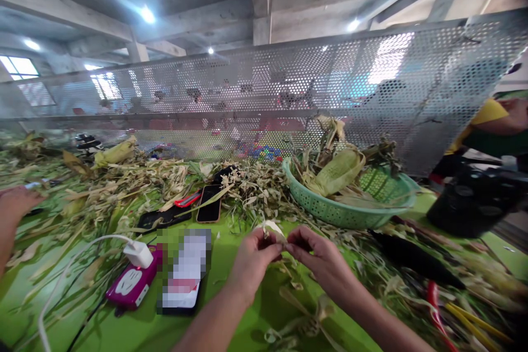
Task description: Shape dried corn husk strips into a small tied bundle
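Near the middle of the head view, my left hand (252, 264) and my right hand (322, 257) meet fingertip to fingertip above the green table (231, 313). Between them is a small pale strip of corn husk (273, 225), looped up over the left fingers. Both hands are closed in a pinch on it; part of the strip is hidden behind the fingers. Below the hands, a loose knotted piece of dried husk (313, 316) lies on the table.
A green plastic basket (325, 209) with corn husks stands at the right. On the left are a phone (185, 269), a purple power strip (134, 280) with a white charger (138, 253), and another person's hand (18, 203). Husk scraps (157, 181) line the perforated metal divider (247, 93).
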Demonstrator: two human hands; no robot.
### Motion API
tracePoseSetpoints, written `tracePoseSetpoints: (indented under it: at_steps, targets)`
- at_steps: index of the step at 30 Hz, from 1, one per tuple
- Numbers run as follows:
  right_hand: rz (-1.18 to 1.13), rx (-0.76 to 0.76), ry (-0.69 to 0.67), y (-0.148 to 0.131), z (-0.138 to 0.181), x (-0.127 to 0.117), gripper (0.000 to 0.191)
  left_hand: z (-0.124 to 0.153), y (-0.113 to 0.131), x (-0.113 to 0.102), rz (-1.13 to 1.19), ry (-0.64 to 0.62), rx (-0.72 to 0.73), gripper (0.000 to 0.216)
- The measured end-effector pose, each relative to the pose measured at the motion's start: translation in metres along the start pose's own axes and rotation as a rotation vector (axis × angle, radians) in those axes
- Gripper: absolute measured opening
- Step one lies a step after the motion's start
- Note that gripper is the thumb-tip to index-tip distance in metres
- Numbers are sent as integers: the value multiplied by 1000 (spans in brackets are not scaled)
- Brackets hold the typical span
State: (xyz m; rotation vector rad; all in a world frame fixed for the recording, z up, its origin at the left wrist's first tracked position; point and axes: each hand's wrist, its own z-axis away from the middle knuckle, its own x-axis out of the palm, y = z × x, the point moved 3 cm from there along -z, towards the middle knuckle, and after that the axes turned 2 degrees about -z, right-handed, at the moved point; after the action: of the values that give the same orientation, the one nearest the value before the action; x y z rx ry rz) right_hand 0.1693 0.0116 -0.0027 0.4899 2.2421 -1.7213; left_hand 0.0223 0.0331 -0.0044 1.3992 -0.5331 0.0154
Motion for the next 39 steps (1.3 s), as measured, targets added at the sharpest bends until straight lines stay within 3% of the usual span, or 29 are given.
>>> tracePoseSetpoints:
  at_steps: [5, 11, 18, 25, 32, 35, 39]
  targets:
    - [-76, -48, 45, -7, 1, -1, 12, -3, -9, -4, 13, 22, -61, 31]
    - [120, -217, 13, -21, 3, -3, 5, -3, -13, -5, 140, 28, -98, 28]
    - [173, -202, 43, -18, 1, -5, 6, -2, -16, -4, 206, -8, -128, 22]
    - [17, -95, 75, -15, 1, -3, 11, 1, -12, 0, 209, -46, -82, 16]
    - [-180, 0, 76, -11, 0, -2, 16, 4, -2, 3, -54, -55, 11, 19]
    - [-292, 41, 41, -5, -2, -2, 27, 2, -2, -1, -183, -74, 85, 18]
    - [-193, 60, -35, -1, -4, -2, 20, -2, -3, -6, -418, -55, 194, 16]
